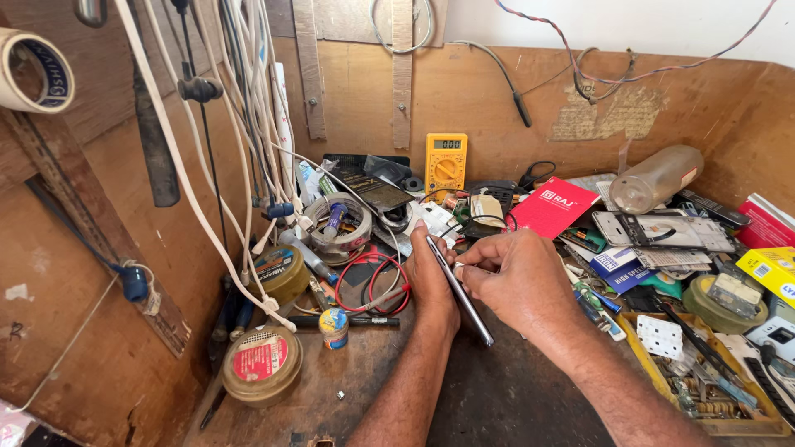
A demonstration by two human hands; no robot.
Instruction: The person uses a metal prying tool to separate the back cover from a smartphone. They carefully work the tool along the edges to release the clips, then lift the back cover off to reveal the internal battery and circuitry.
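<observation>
My left hand [432,281] grips a slim dark phone [462,294] held on edge above a cluttered wooden workbench [348,381], its thin side facing me. My right hand [517,277] rests against the phone's right face, fingertips pinched at its upper edge near the middle; a small tool between them cannot be made out. Both forearms reach in from the bottom of the view.
A yellow multimeter [445,165] leans on the back board. Round tins [262,364], a tape roll [338,223], red wire [373,285] and a black pen [348,321] lie left. A red booklet [553,207], plastic bottle [656,178] and parts tray [704,372] sit right. White cables [240,124] hang left.
</observation>
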